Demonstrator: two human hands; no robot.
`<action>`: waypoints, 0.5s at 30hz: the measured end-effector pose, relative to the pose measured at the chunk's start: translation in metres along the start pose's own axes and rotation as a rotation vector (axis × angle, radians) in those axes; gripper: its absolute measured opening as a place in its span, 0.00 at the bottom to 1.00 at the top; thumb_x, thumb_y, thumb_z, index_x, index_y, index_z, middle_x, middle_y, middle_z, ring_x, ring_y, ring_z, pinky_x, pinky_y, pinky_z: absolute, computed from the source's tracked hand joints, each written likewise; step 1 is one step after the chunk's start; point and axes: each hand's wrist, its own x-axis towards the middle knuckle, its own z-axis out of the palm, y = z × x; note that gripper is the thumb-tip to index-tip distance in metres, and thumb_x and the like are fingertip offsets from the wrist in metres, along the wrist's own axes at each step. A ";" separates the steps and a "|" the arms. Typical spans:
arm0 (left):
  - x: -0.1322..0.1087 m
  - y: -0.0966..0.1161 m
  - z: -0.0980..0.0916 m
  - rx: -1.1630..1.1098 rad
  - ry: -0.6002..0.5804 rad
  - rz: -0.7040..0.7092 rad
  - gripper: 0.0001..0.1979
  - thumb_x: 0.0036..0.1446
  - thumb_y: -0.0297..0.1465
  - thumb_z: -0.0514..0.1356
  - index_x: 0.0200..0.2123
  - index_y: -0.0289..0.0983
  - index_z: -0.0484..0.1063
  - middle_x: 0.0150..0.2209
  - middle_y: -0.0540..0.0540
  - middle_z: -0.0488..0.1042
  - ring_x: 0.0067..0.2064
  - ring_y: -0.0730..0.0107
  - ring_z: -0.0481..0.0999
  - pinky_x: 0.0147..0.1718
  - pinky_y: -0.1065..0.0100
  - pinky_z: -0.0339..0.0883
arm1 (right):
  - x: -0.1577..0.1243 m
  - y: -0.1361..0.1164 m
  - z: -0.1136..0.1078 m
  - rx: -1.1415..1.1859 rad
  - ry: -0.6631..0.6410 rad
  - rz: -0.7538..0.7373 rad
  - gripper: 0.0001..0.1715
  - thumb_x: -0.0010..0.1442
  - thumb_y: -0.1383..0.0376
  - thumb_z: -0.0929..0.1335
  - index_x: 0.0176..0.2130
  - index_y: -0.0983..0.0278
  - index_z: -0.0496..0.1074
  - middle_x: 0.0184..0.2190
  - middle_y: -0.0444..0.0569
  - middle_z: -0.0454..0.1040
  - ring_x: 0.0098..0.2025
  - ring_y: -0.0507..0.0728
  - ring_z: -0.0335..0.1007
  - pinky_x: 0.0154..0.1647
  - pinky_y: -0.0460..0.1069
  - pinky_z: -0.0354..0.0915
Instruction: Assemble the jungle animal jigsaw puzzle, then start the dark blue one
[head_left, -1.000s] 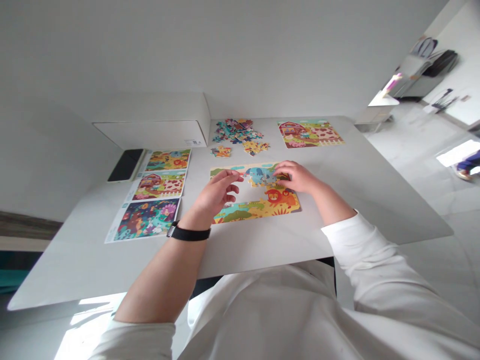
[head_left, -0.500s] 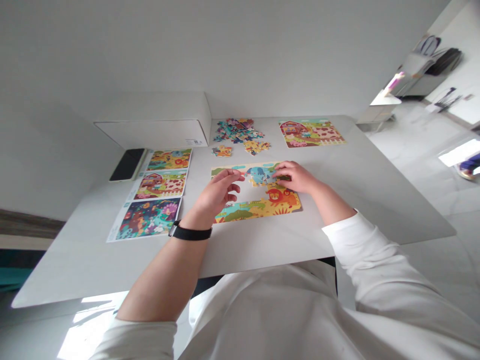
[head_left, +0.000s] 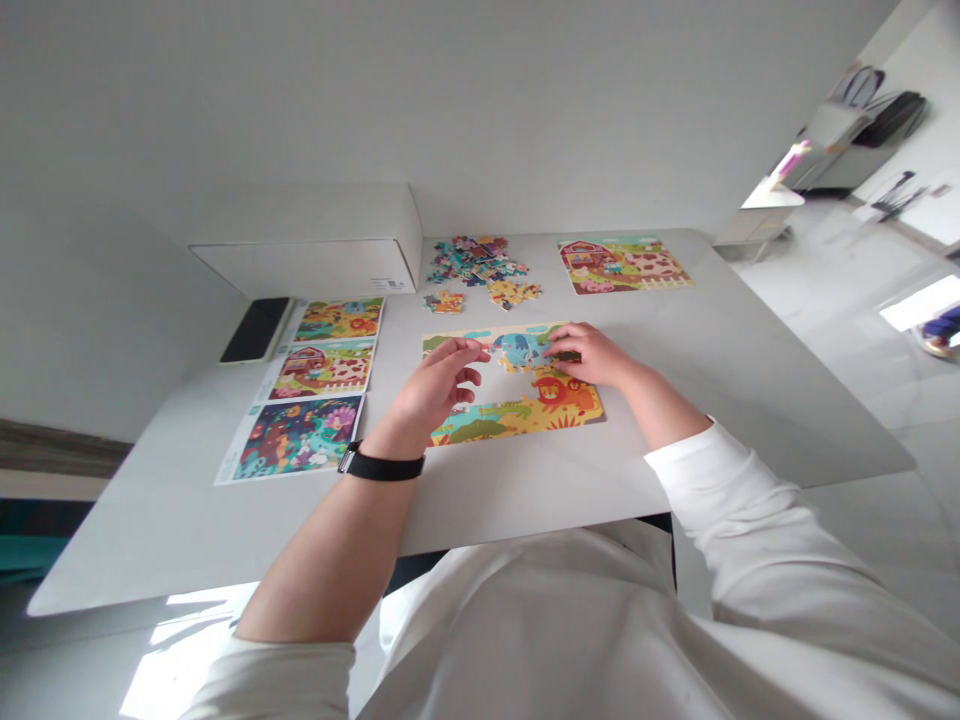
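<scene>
A partly assembled animal puzzle (head_left: 517,410) with a blue elephant and an orange lion lies on the white table (head_left: 712,380) in front of me. My left hand (head_left: 435,390) hovers over its left side, thumb and forefinger pinched at a small puzzle piece (head_left: 486,350) beside the elephant. My right hand (head_left: 589,352) rests on the puzzle's upper right, fingers curled and pressing down on the pieces there. A black band circles my left wrist.
A heap of loose pieces (head_left: 476,262) lies at the back, with a finished farm puzzle (head_left: 621,266) to its right. A white box (head_left: 315,245) stands back left, a dark phone (head_left: 255,328) beside a sheet of three pictures (head_left: 311,385).
</scene>
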 end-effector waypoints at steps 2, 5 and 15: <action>0.000 0.000 0.000 0.002 0.001 -0.003 0.21 0.50 0.43 0.76 0.41 0.40 0.74 0.44 0.47 0.79 0.30 0.76 0.74 0.20 0.75 0.62 | 0.000 -0.001 0.000 -0.006 -0.003 -0.002 0.16 0.62 0.65 0.78 0.50 0.53 0.88 0.55 0.53 0.83 0.57 0.67 0.80 0.65 0.65 0.71; -0.001 0.001 0.001 0.003 0.005 -0.010 0.21 0.50 0.43 0.76 0.40 0.40 0.74 0.44 0.47 0.79 0.30 0.76 0.74 0.20 0.75 0.61 | 0.000 -0.001 0.000 -0.014 -0.011 -0.003 0.15 0.63 0.64 0.77 0.50 0.53 0.88 0.55 0.53 0.83 0.56 0.66 0.80 0.65 0.65 0.71; 0.000 0.001 0.002 0.008 -0.007 -0.018 0.22 0.50 0.43 0.77 0.41 0.40 0.74 0.44 0.47 0.78 0.30 0.76 0.74 0.19 0.76 0.62 | 0.000 -0.006 0.000 -0.047 -0.013 0.008 0.17 0.63 0.67 0.75 0.49 0.54 0.88 0.54 0.53 0.83 0.56 0.66 0.80 0.65 0.65 0.71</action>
